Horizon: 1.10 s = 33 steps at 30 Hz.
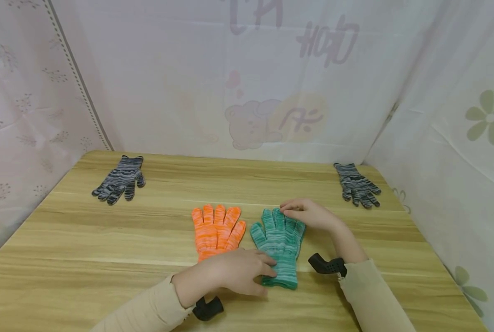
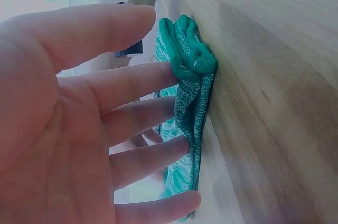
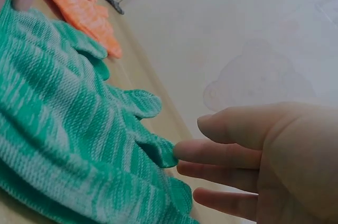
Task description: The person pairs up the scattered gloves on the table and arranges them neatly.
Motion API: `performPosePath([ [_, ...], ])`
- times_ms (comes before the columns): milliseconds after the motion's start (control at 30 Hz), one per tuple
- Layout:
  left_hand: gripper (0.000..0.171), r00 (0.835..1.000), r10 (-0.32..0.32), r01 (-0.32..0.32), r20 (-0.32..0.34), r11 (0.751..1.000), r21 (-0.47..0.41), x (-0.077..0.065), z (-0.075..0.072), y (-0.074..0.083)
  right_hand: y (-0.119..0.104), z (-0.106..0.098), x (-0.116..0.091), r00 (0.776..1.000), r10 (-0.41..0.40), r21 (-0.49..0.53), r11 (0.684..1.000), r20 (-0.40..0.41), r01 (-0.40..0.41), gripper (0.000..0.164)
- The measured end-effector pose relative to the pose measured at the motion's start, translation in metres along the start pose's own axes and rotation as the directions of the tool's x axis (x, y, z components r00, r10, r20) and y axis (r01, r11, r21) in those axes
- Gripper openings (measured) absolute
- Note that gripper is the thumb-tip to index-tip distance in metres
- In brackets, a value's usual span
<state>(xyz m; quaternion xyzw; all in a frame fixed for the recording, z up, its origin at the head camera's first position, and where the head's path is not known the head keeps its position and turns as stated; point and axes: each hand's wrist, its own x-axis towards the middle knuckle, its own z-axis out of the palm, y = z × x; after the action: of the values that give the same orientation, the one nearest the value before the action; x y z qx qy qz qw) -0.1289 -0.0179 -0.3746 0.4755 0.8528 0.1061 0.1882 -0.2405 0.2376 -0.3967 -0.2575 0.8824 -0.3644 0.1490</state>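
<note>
A green-and-white knit glove (image 1: 281, 244) lies flat on the table, fingers pointing away and cuff toward me. In the left wrist view its cuff (image 2: 182, 49) shows two layers, one on the other. My left hand (image 1: 244, 272) rests at the glove's left edge near the cuff, fingers extended and thumb apart. Around the glove's fingertips is my right hand (image 1: 309, 213), its straight fingers touching them in the right wrist view. Just left lies an orange knit glove (image 1: 218, 230), its cuff hidden behind my left hand and forearm.
A grey-and-black knit glove (image 1: 122, 180) lies at the table's far left, and another grey-and-black glove (image 1: 356, 185) at the far right. Printed curtains (image 1: 168, 92) hang behind the wooden table (image 1: 106, 249) and at both sides. Black wrist devices (image 1: 327, 265) sit on my wrists.
</note>
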Motion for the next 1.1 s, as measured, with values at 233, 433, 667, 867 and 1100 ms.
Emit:
performPosePath([
  [233,0.042,1.000,-0.001,0.001,0.000,1.000,-0.013,0.0007,0.0009,-0.0002,0.0029,0.0032,-0.0007,1.000,0.031,0.005,1.000,-0.002,-0.031,0.032],
  [433,0.042,1.000,-0.007,0.007,0.003,1.000,-0.018,0.0007,0.0008,0.0008,0.0020,0.0043,-0.0020,1.000,0.025,0.010,1.000,-0.008,-0.024,0.032],
  [667,0.043,1.000,-0.013,0.013,0.007,1.000,-0.015,0.0007,0.0006,0.0009,-0.0001,0.0019,-0.0042,1.000,0.004,0.033,0.999,-0.007,-0.004,0.033],
  [867,0.043,1.000,-0.014,0.014,0.002,1.000,-0.013,0.0009,0.0016,0.0004,-0.0008,0.0013,-0.0031,1.000,-0.026,0.041,0.999,0.000,0.026,0.036],
  [1100,0.043,1.000,-0.010,0.010,0.004,1.000,-0.015,0.0013,0.0014,0.0009,0.0014,0.0071,0.0015,0.997,-0.083,-0.013,0.996,0.009,0.083,0.040],
])
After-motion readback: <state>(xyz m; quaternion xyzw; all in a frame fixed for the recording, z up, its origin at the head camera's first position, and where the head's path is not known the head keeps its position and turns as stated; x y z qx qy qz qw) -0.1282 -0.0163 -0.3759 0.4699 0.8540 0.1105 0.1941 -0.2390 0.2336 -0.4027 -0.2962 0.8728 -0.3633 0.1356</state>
